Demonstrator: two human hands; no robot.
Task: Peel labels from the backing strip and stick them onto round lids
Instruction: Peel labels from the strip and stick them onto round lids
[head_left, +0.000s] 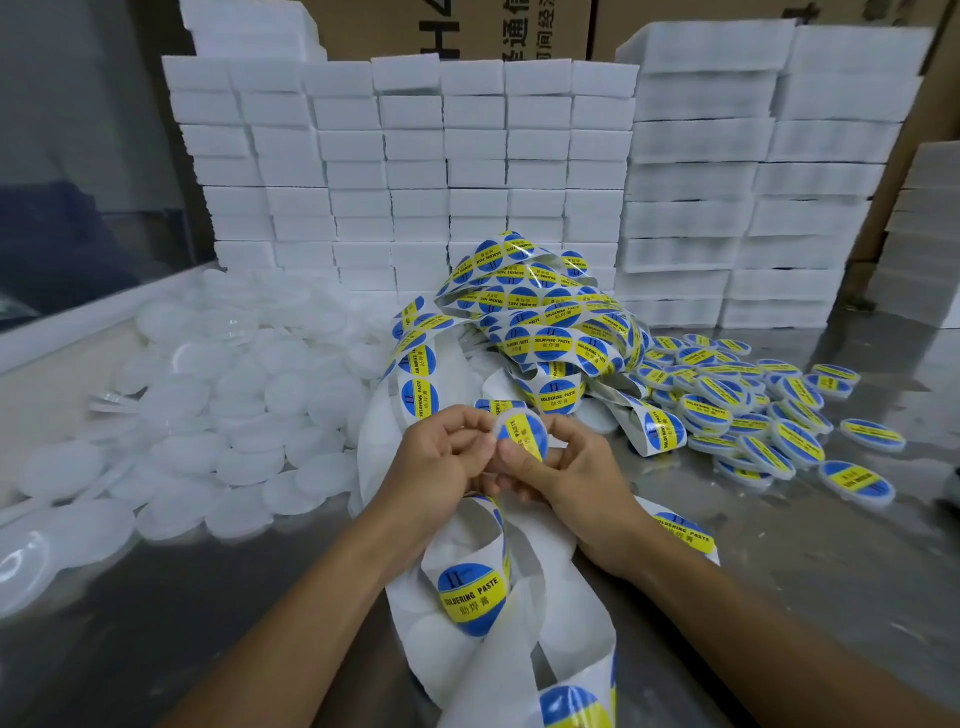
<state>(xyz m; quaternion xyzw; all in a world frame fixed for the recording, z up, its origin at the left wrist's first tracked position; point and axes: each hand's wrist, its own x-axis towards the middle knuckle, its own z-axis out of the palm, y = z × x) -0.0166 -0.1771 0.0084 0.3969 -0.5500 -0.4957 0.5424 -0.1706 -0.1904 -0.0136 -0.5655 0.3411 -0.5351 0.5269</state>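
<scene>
Your single head-worn wide-angle camera looks forward and down from close above the metal table (779, 545), facing stacked white foam blocks (415, 156) and cardboard boxes (519, 26) behind; edges bend noticeably.

Two bare forearms in view, no sleeves. Left hand (441, 457) and right hand (582, 478): no gloves, rings or watch.

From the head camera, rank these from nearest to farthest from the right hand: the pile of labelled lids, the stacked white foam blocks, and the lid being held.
1. The held lid, touching the right hand, in front of it.
2. The pile of labelled lids, on the table to its right.
3. The stacked white foam blocks, at the back of the table.
</scene>
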